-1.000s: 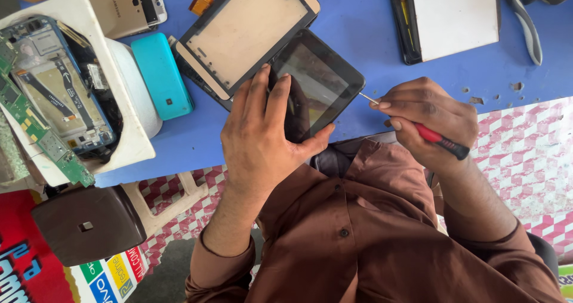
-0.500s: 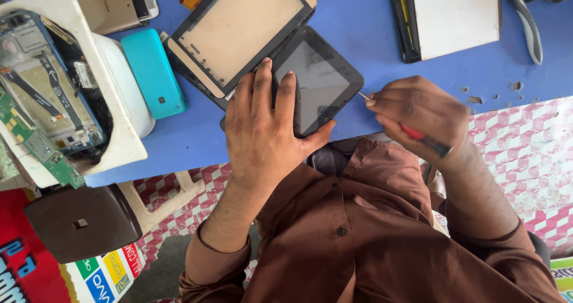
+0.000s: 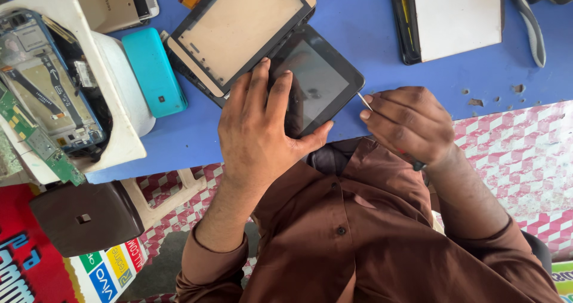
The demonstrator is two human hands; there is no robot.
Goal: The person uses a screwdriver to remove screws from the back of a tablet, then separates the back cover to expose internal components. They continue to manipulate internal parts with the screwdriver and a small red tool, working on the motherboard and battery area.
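A small black tablet lies at the near edge of the blue table. My left hand rests flat on its screen, fingers spread, pinning it down. My right hand is closed around a thin screwdriver whose metal tip touches the tablet's right edge. A detached touch panel with a black frame and beige back lies partly over the tablet's far corner.
A turquoise phone lies left of the panel. A white tray at far left holds opened phones and a green circuit board. A white-backed device and grey tool handles sit at the far right. A brown stool stands below.
My right hand has rolled over the screwdriver, hiding its red handle. The left hand stays on the tablet.
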